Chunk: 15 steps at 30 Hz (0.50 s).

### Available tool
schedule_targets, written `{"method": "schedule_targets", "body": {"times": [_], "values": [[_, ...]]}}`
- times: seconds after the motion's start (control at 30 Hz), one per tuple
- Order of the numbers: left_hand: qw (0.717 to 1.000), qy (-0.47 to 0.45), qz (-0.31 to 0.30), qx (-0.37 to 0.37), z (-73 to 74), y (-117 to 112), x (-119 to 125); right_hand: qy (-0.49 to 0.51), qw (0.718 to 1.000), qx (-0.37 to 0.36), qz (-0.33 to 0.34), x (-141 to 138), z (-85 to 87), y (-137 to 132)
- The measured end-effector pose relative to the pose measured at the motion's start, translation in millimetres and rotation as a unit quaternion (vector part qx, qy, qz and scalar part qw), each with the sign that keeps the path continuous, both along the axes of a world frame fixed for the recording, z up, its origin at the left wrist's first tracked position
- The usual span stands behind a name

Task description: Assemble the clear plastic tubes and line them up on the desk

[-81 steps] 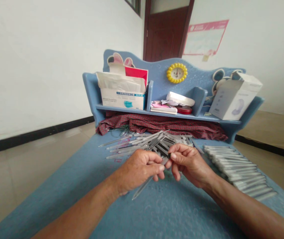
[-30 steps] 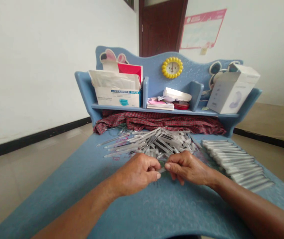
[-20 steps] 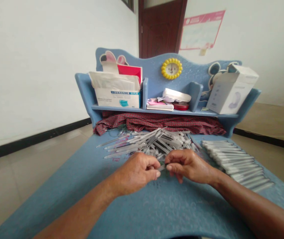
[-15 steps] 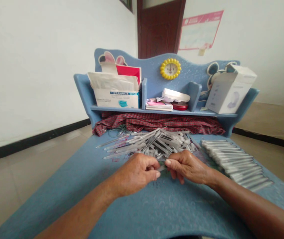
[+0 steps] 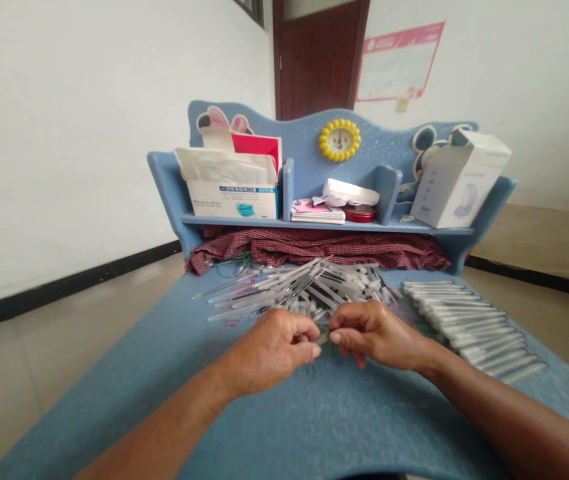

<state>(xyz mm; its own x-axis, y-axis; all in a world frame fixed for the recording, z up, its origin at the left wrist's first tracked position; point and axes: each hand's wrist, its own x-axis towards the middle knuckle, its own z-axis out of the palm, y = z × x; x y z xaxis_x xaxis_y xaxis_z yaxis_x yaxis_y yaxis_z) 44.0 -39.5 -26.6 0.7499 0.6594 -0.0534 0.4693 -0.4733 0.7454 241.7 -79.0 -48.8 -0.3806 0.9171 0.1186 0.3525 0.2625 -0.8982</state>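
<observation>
My left hand [image 5: 284, 347] is closed in a pinch around a pale, translucent pen barrel [image 5: 322, 339], and most of that barrel is hidden inside the fist. Thumb and forefinger of my right hand [image 5: 367, 333] pinch at the barrel's right end; whether a small part sits between those fingertips I cannot make out. Just beyond both hands lies a loose heap of pen parts [image 5: 309, 283], clear tubes and dark-tipped refills mixed together. To the right, a neat row of pens [image 5: 469, 327] lies side by side on the blue desk [image 5: 284, 427].
A red checked cloth [image 5: 314, 245] is bunched under the shelf [image 5: 259, 219]. On that shelf stand a face-mask box [image 5: 234, 197], papers [image 5: 317, 213], a red round tin [image 5: 360, 214] and a white box [image 5: 457, 180]. A yellow-rimmed clock [image 5: 339, 140] is on the backboard.
My right hand has turned slightly, its forefinger now arched and its thumb and fingertip meeting at the barrel's end. The left hand has kept its place.
</observation>
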Motion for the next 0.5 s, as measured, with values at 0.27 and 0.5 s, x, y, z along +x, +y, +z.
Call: {"method": "schedule_targets", "body": {"times": [0.27, 0.5], "values": [[1.0, 0.003, -0.001, -0.003, 0.1, 0.2, -0.2, 0.0, 1.0, 0.0, -0.005, -0.3, -1.3, -0.1], [1.0, 0.004, 0.002, 0.002, 2.3, -1.5, 1.2, 0.001, 1.0, -0.012, -0.002, -0.5, -3.2, 0.3]]}}
